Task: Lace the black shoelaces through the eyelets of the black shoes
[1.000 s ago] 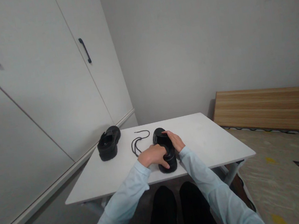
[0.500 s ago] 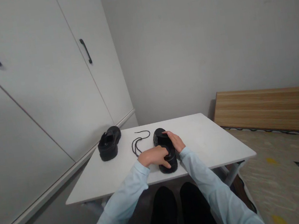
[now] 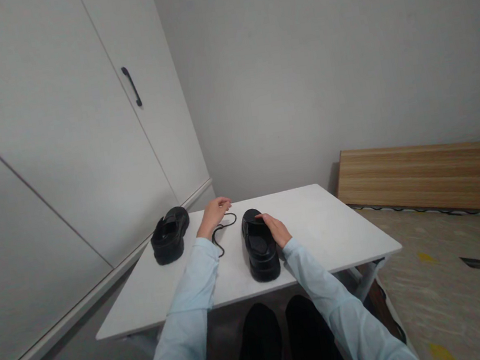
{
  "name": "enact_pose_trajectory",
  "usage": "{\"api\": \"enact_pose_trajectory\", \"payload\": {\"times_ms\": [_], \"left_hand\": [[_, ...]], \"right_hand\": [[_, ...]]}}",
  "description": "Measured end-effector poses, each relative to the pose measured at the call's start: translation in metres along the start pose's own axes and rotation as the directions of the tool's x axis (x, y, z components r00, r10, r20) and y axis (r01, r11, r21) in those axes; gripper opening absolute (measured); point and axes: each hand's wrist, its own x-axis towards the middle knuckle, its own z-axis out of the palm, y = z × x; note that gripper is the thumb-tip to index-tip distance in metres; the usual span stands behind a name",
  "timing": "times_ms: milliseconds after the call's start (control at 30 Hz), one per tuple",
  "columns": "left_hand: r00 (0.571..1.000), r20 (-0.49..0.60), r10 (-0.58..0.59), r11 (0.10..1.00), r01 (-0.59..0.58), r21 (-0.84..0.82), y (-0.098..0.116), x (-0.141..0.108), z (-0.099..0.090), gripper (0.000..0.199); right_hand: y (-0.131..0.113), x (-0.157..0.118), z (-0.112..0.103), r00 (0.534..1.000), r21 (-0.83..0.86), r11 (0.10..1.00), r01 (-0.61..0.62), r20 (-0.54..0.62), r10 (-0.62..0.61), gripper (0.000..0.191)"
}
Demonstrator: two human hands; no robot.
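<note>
Black shoe sits upright near the front edge of the white table, around mid-width, heel toward the person, toe away, opening up, inside visible. Right hand is on its right side, fingers close together, tips at the upper just ahead of the opening; cannot tell if they pinch it or only rest there. Left hand is off this shoe, out over the far left part of the table by a loose black lace; fingers bunched close together, pointing right, slightly bent; cannot tell if they pinch the lace or are just above it. Lace curls between the two shoes, partly hidden by that hand. Second black shoe stands upright at the table's left edge, toe angled away and right, well apart from the first, left of the left hand. Both arms in light blue sleeves; dark-clothed legs below the table edge. White cabinet with dark handles on the left, plain grey wall behind. Wood-grain board leans at right, above a patterned floor with yellow and dark patches.
</note>
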Motion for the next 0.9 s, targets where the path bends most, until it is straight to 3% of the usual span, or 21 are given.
{"api": "enact_pose_trajectory", "payload": {"times_ms": [67,200,333,667,900], "left_hand": [[0.999,0.007,-0.034,0.995,0.033,0.093,-0.006,0.004,0.02,0.037],[0.992,0.121,-0.044,0.979,0.019,0.201,-0.017,-0.004,0.056,0.045],[0.974,0.219,-0.065,0.959,0.0,0.284,-0.026,-0.015,0.069,0.046],[0.96,0.262,-0.094,0.93,-0.009,0.367,-0.029,-0.038,0.037,0.025],[0.952,0.202,-0.229,0.882,0.115,0.458,-0.027,-0.045,0.017,0.026]], "right_hand": [[-0.001,0.0,-0.001,1.0,-0.015,1.0,0.001,0.005,-0.001,0.052],[-0.001,0.0,-0.002,1.0,-0.016,1.0,0.01,0.009,-0.01,0.052],[0.002,0.001,-0.001,1.0,-0.008,1.0,0.016,0.009,-0.016,0.052],[0.004,-0.001,0.0,1.0,0.015,1.0,0.014,-0.001,-0.014,0.052],[0.004,0.001,0.0,1.0,0.004,1.0,0.023,0.007,-0.023,0.051]]}}
